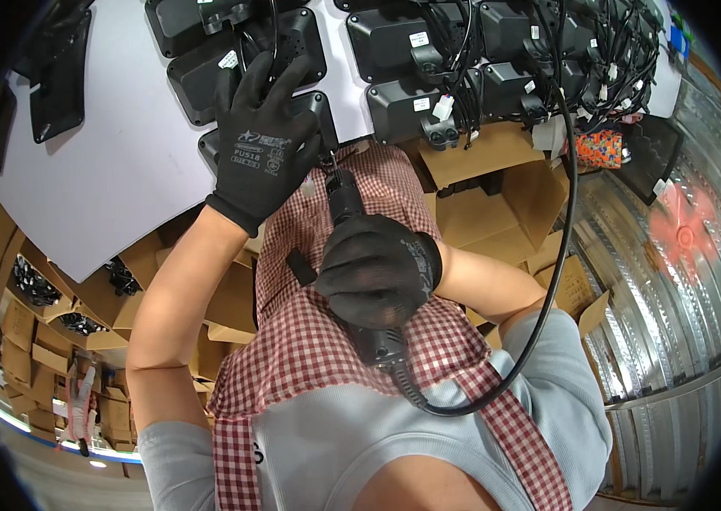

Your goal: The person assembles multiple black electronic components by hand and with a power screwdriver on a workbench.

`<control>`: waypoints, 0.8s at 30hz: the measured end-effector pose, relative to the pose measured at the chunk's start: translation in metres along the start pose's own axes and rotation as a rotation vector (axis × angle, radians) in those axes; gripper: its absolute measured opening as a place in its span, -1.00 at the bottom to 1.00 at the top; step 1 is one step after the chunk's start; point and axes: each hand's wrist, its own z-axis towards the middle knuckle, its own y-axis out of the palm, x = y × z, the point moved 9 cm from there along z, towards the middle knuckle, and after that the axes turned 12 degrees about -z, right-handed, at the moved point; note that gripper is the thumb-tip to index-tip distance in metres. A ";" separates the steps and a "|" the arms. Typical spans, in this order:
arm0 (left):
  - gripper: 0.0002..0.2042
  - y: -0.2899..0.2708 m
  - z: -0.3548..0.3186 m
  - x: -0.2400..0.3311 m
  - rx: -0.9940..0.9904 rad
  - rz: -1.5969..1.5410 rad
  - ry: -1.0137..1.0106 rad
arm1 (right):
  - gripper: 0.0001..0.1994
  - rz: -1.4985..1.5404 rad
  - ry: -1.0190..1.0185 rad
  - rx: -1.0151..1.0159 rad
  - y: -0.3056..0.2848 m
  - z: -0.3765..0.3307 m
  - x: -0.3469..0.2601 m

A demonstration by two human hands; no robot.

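My right hand (377, 272), in a black glove, is wrapped round a black corded electric screwdriver (346, 196). The tool points up and away, its thin bit by the near edge of a black plastic housing (318, 111) at the table's edge. Over that housing lies my gloved left hand (265, 140), fingers spread and stretched forward, thumb close to the bit. The palm hides much of the housing, and I cannot tell where the bit's tip touches. Beyond the fingertips is another black housing (301, 47) with a cable and a white connector (227, 60).
More housings (390, 38) with bundled cables (616, 68) fill the far right of the white table (139, 145). Black flat parts (62, 94) lie at left. The tool's cord (567, 213) loops along my right. Open cardboard boxes (488, 213) stand below the table, near a red fan (684, 234).
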 end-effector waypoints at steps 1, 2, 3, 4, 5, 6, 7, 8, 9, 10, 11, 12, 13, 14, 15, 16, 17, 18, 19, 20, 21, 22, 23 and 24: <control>-0.82 0.001 0.000 -0.001 -0.014 0.001 -0.007 | -0.76 0.021 0.024 -0.039 0.001 -0.001 0.002; -0.82 0.002 0.000 -0.001 -0.028 0.002 -0.014 | -0.75 0.041 0.048 -0.077 0.004 -0.001 0.005; -0.82 0.002 0.001 -0.001 -0.028 0.000 -0.015 | -0.75 0.041 0.050 -0.079 0.005 -0.002 0.008; -0.88 0.002 0.001 0.000 -0.019 -0.006 -0.015 | -0.76 0.060 0.028 -0.037 0.004 -0.003 0.011; -0.91 0.001 0.002 0.001 -0.010 -0.011 -0.015 | -0.76 0.080 0.005 0.004 0.004 -0.004 0.011; -0.91 0.001 0.001 0.000 -0.009 -0.011 -0.017 | -0.76 0.081 0.004 0.003 0.007 -0.004 0.011; -0.88 0.001 0.000 -0.001 -0.015 -0.007 -0.012 | -0.76 0.059 0.007 0.020 0.009 -0.003 0.012; -0.83 0.002 -0.001 -0.001 -0.021 -0.002 -0.007 | -0.76 0.036 0.008 0.038 0.009 -0.003 0.011; -0.83 0.002 0.000 -0.002 -0.018 0.000 -0.005 | -0.76 0.035 0.005 0.038 0.009 -0.003 0.012; -0.83 0.004 0.000 -0.003 -0.020 -0.004 -0.006 | -0.76 0.036 0.002 0.019 0.010 -0.003 0.014; -0.84 0.005 0.000 -0.004 -0.022 -0.009 -0.007 | -0.77 0.037 -0.001 0.000 0.011 -0.002 0.016; -0.84 0.004 0.001 -0.003 -0.022 -0.007 -0.006 | -0.77 0.037 -0.002 0.002 0.010 -0.002 0.017; -0.84 0.002 0.002 -0.001 -0.017 -0.001 -0.002 | -0.76 0.019 0.005 0.019 0.009 -0.001 0.019; -0.85 0.000 0.004 0.001 -0.011 0.005 0.003 | -0.76 0.002 0.013 0.036 0.007 -0.001 0.020; -0.85 -0.001 0.004 0.002 -0.007 0.006 0.005 | -0.76 -0.001 0.010 0.034 0.009 0.000 0.018; -0.85 -0.001 0.004 0.001 -0.023 0.017 -0.005 | -0.76 0.014 0.020 0.031 0.011 0.001 0.018; -0.85 0.000 0.004 0.002 -0.039 0.030 -0.015 | -0.75 0.028 0.028 0.029 0.012 0.001 0.018; -0.85 -0.001 0.004 0.002 -0.036 0.035 -0.010 | -0.75 0.024 0.022 0.031 0.012 0.000 0.018; -0.85 -0.001 0.004 0.002 -0.039 0.029 -0.019 | -0.75 0.023 0.005 0.032 0.011 -0.001 0.017; -0.84 -0.001 0.003 0.002 -0.041 0.024 -0.027 | -0.74 0.023 -0.013 0.033 0.009 -0.001 0.015; -0.84 -0.002 0.004 0.002 -0.030 0.035 -0.018 | -0.74 0.015 -0.029 0.034 0.006 0.002 0.016; -0.85 0.000 0.004 0.002 -0.027 0.019 -0.029 | -0.73 0.027 0.013 0.016 0.003 0.005 0.020; -0.86 0.001 0.005 0.001 -0.025 0.002 -0.041 | -0.73 0.040 0.057 -0.002 -0.002 0.007 0.025; -0.85 0.001 0.004 0.001 -0.009 0.015 -0.040 | -0.69 0.115 0.150 0.007 -0.011 0.003 0.036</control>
